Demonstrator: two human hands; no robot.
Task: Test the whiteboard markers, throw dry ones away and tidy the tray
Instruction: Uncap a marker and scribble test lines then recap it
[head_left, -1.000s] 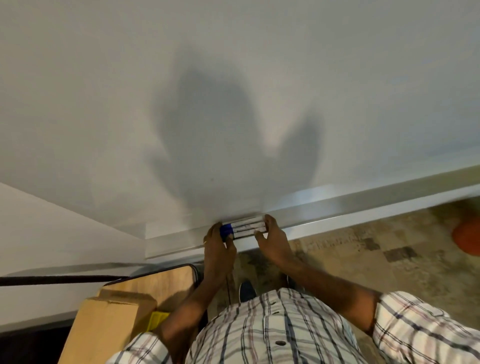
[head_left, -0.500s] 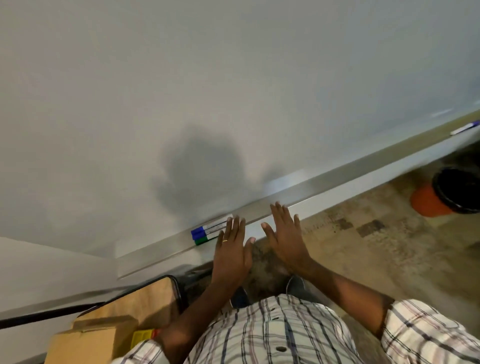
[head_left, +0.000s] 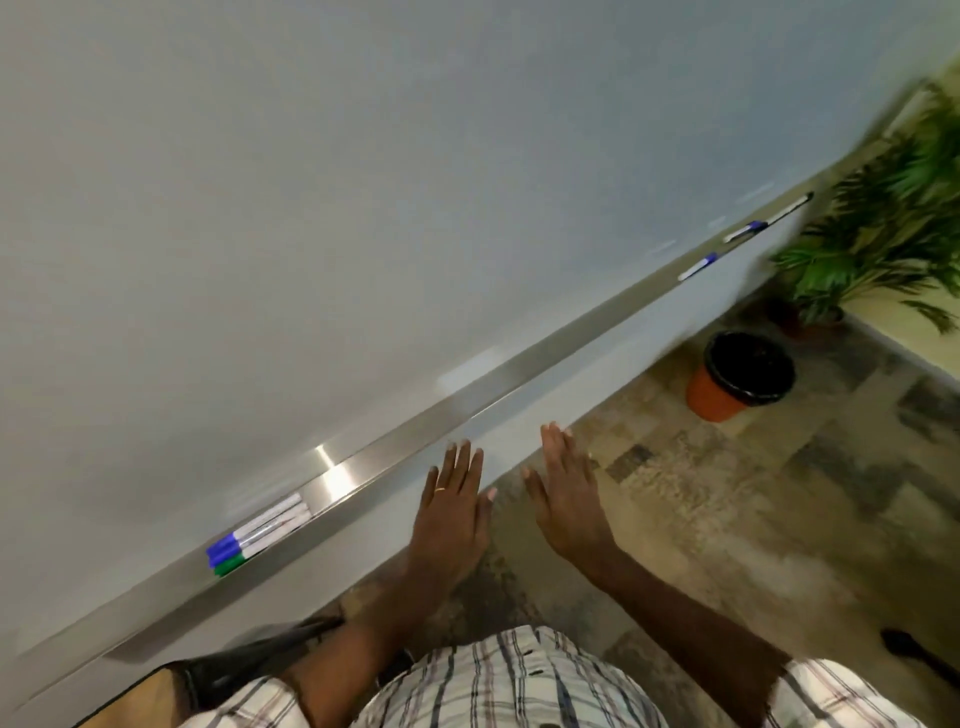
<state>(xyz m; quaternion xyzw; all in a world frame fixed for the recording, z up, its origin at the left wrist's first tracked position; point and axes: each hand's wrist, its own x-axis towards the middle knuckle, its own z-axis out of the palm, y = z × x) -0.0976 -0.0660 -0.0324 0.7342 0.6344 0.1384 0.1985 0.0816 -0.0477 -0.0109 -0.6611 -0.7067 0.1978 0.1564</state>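
Observation:
A long metal tray (head_left: 467, 402) runs along the foot of the whiteboard (head_left: 363, 182). Three markers lie bunched side by side at its left end (head_left: 260, 532), two with blue caps and one with a green cap. Far along the tray to the right lie a blue-capped marker (head_left: 698, 267), another marker (head_left: 745, 230) and a dark-tipped one (head_left: 789, 208). My left hand (head_left: 452, 512) and my right hand (head_left: 569, 499) are flat, fingers spread, empty, held in front of the tray and to the right of the bunch.
An orange bin with a black liner (head_left: 740, 376) stands on the tiled floor to the right. A potted plant (head_left: 883, 218) fills the right corner beyond it. A wooden desk edge (head_left: 140, 701) shows at the bottom left.
Both hands let go of the bunched markers and drew back from the tray, open. The view swung right, bringing the bin, the plant and the far markers into sight.

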